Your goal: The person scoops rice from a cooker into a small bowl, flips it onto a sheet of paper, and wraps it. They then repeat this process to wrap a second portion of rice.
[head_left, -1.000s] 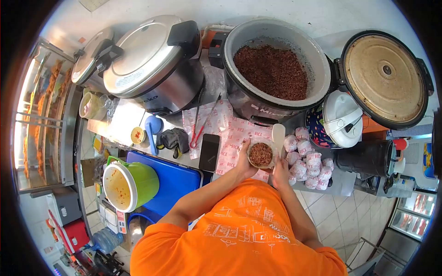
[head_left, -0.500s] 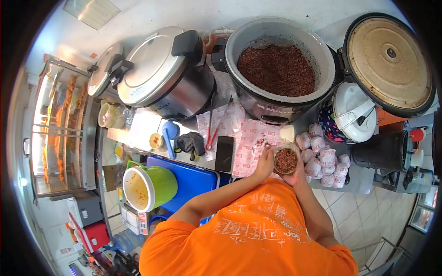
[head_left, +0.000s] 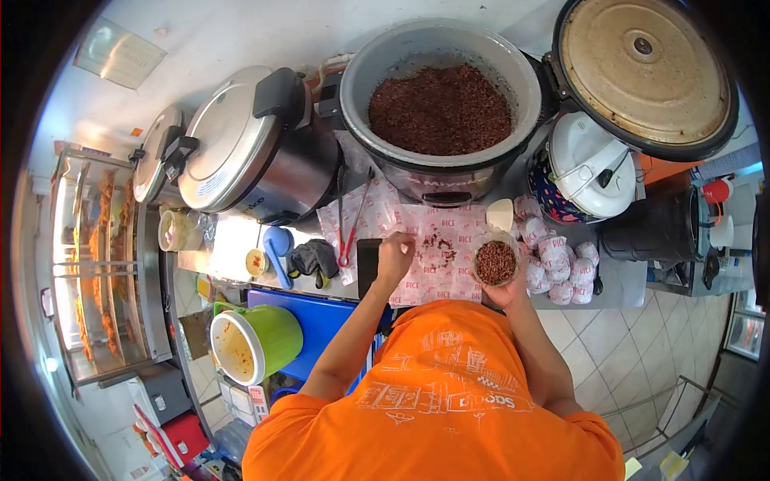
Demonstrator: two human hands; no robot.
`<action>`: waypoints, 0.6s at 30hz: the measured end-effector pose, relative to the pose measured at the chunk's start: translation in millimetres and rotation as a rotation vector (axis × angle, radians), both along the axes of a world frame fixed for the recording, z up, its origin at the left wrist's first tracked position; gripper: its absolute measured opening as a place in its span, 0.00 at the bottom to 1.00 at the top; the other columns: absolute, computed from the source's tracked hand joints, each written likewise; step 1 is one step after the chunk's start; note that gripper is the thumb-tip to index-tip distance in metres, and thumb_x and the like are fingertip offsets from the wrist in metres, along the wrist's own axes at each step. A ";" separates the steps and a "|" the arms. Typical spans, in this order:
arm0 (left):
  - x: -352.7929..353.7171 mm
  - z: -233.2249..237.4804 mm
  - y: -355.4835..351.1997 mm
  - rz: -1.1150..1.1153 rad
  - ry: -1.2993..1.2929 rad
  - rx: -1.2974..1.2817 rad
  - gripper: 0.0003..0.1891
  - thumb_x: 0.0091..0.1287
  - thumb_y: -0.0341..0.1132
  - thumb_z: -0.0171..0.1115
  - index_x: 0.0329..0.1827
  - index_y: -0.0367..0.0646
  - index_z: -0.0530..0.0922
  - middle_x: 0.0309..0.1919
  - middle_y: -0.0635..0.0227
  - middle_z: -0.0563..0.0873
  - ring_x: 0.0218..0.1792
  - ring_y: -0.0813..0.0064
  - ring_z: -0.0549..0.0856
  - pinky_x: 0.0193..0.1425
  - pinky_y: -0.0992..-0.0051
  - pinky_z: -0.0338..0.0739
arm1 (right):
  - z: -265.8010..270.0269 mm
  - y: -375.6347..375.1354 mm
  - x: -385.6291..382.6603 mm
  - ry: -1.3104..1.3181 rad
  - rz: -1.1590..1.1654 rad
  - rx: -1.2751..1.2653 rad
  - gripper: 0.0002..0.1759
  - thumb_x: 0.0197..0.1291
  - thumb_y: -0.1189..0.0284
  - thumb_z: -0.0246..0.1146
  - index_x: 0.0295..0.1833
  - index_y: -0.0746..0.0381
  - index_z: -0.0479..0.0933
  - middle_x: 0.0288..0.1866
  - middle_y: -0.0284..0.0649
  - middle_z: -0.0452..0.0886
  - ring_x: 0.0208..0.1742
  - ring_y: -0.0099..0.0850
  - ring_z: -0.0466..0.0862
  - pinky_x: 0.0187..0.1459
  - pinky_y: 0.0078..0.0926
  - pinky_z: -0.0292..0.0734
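Observation:
My right hand [head_left: 507, 293] holds a small clear cup [head_left: 480, 276] filled with dark red cooked rice [head_left: 496, 262], its opening facing up. To the left, my left hand [head_left: 394, 258] is over the printed rice wrapping paper [head_left: 437, 276] with its fingers curled together. Whether they pinch the paper's edge is too small to make out. Loose rice grains [head_left: 439, 250] lie on the sheet between my hands. Just behind the cup is a pale rice paddle [head_left: 500, 215]. Several wrapped rice portions [head_left: 553, 252] are piled right of my right hand.
An uncovered rice cooker [head_left: 441, 108] of dark red rice stands behind the paper, its lid [head_left: 646, 68] swung right. A closed cooker [head_left: 257, 148] stands left. Red-handled tongs [head_left: 345, 250], a phone [head_left: 368, 264] and a blue scoop [head_left: 278, 248] lie left; a green bucket [head_left: 277, 333] sits below.
My left hand has left the cup and moved left to the paper's left side, beside the phone. My right hand alone now holds the cup. The camera view has shifted slightly.

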State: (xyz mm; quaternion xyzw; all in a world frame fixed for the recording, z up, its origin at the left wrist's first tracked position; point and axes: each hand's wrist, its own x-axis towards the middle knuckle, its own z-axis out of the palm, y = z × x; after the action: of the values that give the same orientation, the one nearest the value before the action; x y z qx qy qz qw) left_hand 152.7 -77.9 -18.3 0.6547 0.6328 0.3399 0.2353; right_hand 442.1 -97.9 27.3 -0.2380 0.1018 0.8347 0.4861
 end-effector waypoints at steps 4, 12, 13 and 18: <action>14.4 1.4 -21.6 -0.427 0.143 -0.010 0.06 0.56 0.28 0.68 0.34 0.47 0.89 0.47 0.64 0.85 0.51 0.60 0.82 0.59 0.61 0.74 | -1.4 -0.4 1.6 0.003 -0.037 -0.043 0.38 0.69 0.34 0.45 0.69 0.50 0.75 0.64 0.41 0.81 0.63 0.47 0.81 0.60 0.64 0.77; 52.4 -20.5 -7.3 -0.047 0.032 -0.308 0.08 0.57 0.39 0.74 0.32 0.45 0.87 0.47 0.60 0.81 0.57 0.56 0.77 0.62 0.57 0.70 | 2.5 -1.6 1.0 -0.003 -0.048 -0.037 0.39 0.64 0.32 0.53 0.68 0.49 0.76 0.64 0.43 0.82 0.64 0.52 0.80 0.57 0.64 0.78; 60.3 -9.0 -3.1 0.002 0.168 -0.199 0.10 0.57 0.40 0.74 0.33 0.44 0.85 0.47 0.58 0.81 0.55 0.55 0.78 0.60 0.57 0.71 | 0.6 -2.2 1.4 -0.005 -0.048 -0.036 0.39 0.64 0.32 0.53 0.68 0.49 0.76 0.64 0.43 0.82 0.64 0.52 0.80 0.57 0.64 0.78; 52.2 -22.6 9.7 -0.158 0.434 0.172 0.13 0.59 0.35 0.72 0.44 0.45 0.80 0.40 0.54 0.82 0.47 0.50 0.82 0.53 0.60 0.76 | 8.4 2.7 0.8 0.053 -0.064 -0.018 0.36 0.67 0.36 0.53 0.67 0.50 0.76 0.63 0.43 0.82 0.62 0.51 0.82 0.54 0.61 0.80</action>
State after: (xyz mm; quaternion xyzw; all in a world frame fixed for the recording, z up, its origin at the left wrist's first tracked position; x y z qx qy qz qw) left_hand 204.9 -68.2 -40.8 0.7773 0.5843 0.2245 0.0631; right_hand 443.0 -95.2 35.7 -0.2170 0.1295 0.8238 0.5074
